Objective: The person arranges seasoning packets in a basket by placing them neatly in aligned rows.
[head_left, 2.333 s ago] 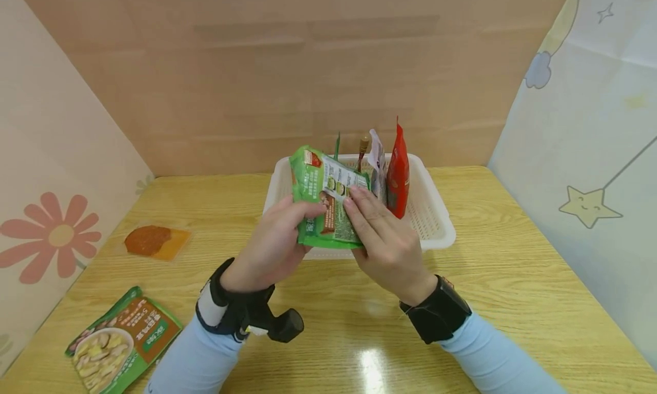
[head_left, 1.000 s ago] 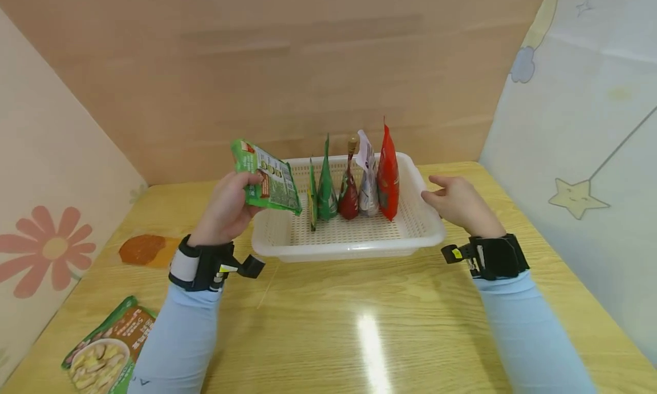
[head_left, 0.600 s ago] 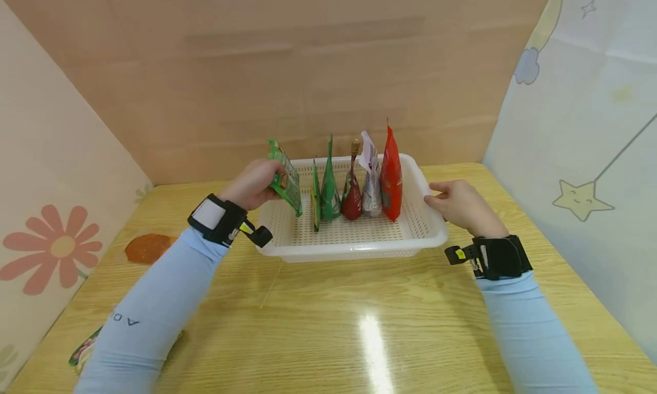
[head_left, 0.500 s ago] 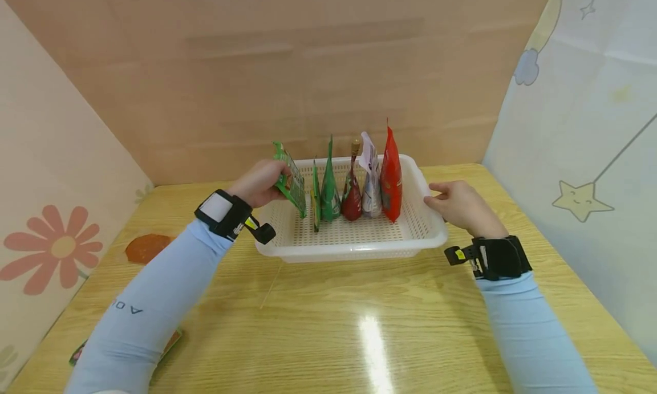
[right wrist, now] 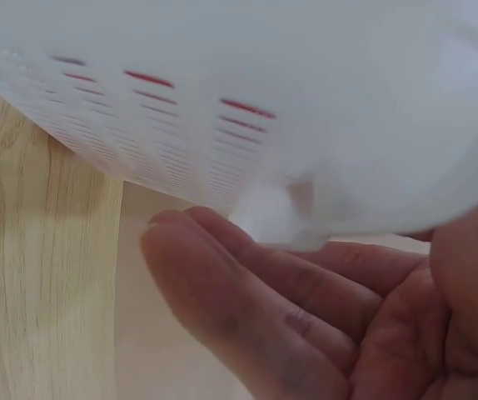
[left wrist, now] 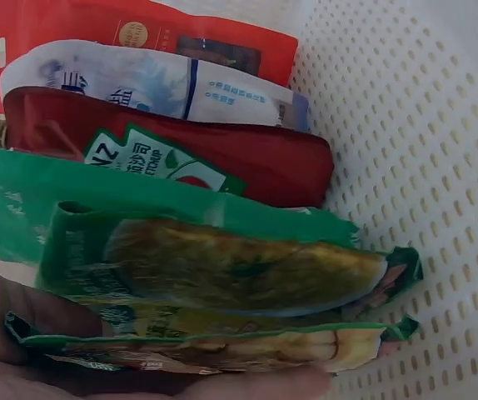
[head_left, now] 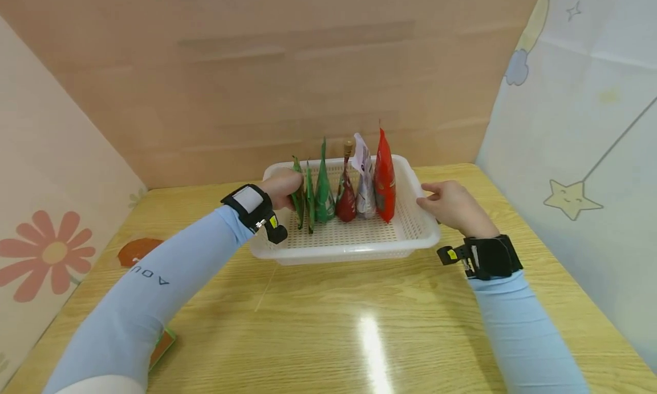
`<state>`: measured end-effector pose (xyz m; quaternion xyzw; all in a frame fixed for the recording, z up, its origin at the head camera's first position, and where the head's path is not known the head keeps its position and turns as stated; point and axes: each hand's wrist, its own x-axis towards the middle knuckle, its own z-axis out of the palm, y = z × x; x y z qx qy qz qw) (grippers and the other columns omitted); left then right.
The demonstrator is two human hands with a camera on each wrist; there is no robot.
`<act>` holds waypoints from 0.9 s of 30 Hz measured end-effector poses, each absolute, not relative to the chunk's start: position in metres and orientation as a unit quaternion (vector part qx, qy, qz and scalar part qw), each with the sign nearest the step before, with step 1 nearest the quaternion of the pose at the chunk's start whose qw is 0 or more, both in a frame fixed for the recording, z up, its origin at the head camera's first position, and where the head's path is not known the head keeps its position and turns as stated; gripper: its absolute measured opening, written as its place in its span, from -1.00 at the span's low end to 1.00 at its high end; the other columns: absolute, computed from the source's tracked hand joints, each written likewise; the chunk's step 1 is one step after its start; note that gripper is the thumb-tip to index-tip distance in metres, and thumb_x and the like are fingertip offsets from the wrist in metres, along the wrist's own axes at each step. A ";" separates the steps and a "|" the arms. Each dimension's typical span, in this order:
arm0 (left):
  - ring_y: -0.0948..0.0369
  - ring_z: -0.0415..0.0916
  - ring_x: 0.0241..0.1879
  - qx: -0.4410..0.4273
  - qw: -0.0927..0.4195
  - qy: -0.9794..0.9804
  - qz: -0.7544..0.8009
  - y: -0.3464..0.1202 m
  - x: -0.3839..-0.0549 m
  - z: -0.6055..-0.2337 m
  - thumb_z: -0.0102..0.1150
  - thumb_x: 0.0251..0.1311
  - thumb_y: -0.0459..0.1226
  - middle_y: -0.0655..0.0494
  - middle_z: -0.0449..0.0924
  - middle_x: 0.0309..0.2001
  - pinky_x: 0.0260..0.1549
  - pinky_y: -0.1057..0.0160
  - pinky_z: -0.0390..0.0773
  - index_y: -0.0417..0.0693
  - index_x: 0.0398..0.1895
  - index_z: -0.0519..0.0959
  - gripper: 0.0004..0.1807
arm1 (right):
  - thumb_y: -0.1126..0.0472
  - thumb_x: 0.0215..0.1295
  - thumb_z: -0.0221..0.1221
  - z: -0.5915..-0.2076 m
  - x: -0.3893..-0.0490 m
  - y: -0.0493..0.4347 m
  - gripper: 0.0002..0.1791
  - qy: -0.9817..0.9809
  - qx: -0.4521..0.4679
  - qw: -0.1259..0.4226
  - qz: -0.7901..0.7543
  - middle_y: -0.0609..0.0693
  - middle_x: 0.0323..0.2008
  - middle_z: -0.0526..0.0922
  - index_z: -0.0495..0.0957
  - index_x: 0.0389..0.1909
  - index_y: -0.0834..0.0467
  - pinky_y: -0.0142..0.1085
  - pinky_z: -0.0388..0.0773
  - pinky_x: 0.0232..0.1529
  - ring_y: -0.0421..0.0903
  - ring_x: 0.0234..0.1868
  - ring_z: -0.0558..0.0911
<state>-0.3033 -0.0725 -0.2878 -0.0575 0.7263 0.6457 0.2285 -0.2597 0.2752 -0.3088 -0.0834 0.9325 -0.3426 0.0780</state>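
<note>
My left hand reaches into the left end of the white perforated basket and grips a thin green food packet, which stands on edge. Right beside it stands another green packet with a picture of food. Further right in the row come a green pouch, a dark red ketchup pouch with a gold cap, a white and blue pouch and a tall red bag. At the basket's right end my right hand holds the rim, its fingers aside; those right-hand fingers lie beneath it.
An orange-red flat pack lies on the wooden table at the left, partly behind the left sleeve. One corner of a green and brown packet shows beside that sleeve. A brown papered wall rises behind the basket.
Both hands held the green packet over the basket; the right then moved to the basket's right rim. The left carried the packet left, turned it on edge and lowered it into the basket's left end.
</note>
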 end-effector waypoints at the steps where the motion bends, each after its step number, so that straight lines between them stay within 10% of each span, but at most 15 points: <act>1: -0.27 0.02 0.39 -0.059 0.242 0.727 0.639 -0.073 -0.303 -0.289 -0.44 0.47 -0.38 -0.30 0.01 0.42 0.24 -0.34 0.20 -0.28 0.37 0.13 -0.56 | 0.13 0.46 0.10 -0.309 -0.260 0.274 -0.34 0.933 -0.084 0.078 -0.341 0.38 0.04 0.60 0.19 0.42 0.42 -0.14 0.67 -0.17 0.12 -0.10 0.69; 4: -0.43 -0.24 0.42 -0.063 0.285 0.717 0.633 -0.075 -0.300 -0.291 -0.48 0.52 -0.32 -0.32 -0.25 0.53 0.21 -0.47 0.09 -0.22 0.56 -0.20 -0.41 | 0.12 0.47 0.10 -0.307 -0.259 0.272 -0.33 0.933 -0.084 0.082 -0.341 0.38 0.05 0.59 0.18 0.43 0.42 -0.14 0.67 -0.16 0.12 -0.10 0.68; 11: -0.46 0.19 0.26 -0.044 0.300 0.732 0.610 -0.077 -0.299 -0.299 -0.44 0.49 -0.32 -0.49 0.13 0.37 0.12 -0.42 0.29 -0.50 0.36 0.22 -0.48 | 0.12 0.47 0.09 -0.307 -0.259 0.270 -0.34 0.936 -0.080 0.078 -0.332 0.38 0.05 0.58 0.20 0.42 0.41 -0.12 0.67 -0.15 0.13 -0.11 0.67; 27: -0.28 0.07 0.35 -0.024 0.287 0.778 0.558 -0.091 -0.293 -0.289 -0.17 0.33 -0.31 -0.31 0.02 0.45 0.32 -0.24 0.14 -0.32 0.24 0.23 -0.56 | 0.07 0.46 0.10 -0.306 -0.258 0.270 -0.32 0.941 -0.087 0.070 -0.321 0.38 0.03 0.60 0.22 0.40 0.43 -0.12 0.66 -0.19 0.15 -0.10 0.68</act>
